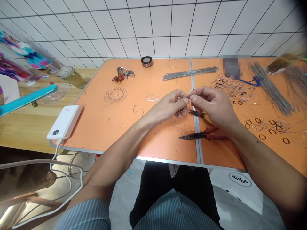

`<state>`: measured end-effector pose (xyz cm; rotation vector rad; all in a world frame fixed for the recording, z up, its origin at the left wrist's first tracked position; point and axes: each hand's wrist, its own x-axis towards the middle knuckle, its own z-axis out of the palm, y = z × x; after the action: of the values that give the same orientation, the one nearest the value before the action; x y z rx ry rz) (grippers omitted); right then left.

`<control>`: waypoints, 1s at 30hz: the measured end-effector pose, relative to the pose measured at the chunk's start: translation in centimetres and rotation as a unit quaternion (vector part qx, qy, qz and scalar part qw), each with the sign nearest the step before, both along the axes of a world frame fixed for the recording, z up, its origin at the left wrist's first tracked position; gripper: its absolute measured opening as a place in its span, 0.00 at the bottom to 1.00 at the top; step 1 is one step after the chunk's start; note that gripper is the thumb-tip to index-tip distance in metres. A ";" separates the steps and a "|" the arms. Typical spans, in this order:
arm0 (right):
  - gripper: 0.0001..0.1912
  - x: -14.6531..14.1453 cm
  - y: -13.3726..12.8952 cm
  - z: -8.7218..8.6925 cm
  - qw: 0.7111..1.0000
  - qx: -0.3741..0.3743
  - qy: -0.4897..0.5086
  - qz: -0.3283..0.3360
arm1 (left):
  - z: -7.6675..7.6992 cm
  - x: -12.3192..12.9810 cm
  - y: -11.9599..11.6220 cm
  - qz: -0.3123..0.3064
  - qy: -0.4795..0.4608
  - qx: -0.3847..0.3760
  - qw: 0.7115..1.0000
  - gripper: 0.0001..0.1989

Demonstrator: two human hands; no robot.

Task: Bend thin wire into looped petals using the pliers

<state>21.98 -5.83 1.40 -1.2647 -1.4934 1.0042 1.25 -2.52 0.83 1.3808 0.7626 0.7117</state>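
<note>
Near the middle of the orange table [134, 134], my left hand [171, 103] is closed on a piece of looped thin wire [181, 111], partly hidden by the fingers. My right hand [212, 103] pinches close against the left fingertips; what lies between its thumb and forefinger is too small to make out. Just below the hands are pliers with yellow handles [197, 113], partly covered by my right hand. Red-handled long-nose pliers [203, 135] lie under my right wrist. Several straight wires [153, 98] stick out left of my left hand.
A looped wire ring [115, 95], keys [123, 74], a tape roll [147, 61] and a wire bundle [189, 73] lie farther back. At right are tangled wire [236, 88], small dark rings [272, 131] and another bundle [273, 89]. A white power bank [66, 121] sits left.
</note>
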 end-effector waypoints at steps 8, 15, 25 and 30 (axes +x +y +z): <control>0.22 0.2 0.1 0.2 0.997 -0.050 0.014 0.050 | -0.7 0.3 0.2 0.010 -0.023 -0.026 0.999 0.07; 0.17 0.2 0.2 0.2 0.999 -0.043 -0.004 0.007 | -1.5 -0.3 1.1 0.001 -0.057 -0.065 0.996 0.04; 0.07 -0.1 0.2 0.2 0.999 -0.025 0.011 -0.035 | -1.2 -0.2 1.0 0.032 -0.023 -0.042 0.998 0.02; 0.07 -0.2 0.1 0.3 0.999 -0.029 0.019 -0.041 | -1.3 -0.2 1.1 0.043 0.010 -0.015 0.999 0.07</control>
<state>21.80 -5.71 1.67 -1.3294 -1.3804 1.0189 1.07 -1.46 -0.47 1.3365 0.8493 0.7527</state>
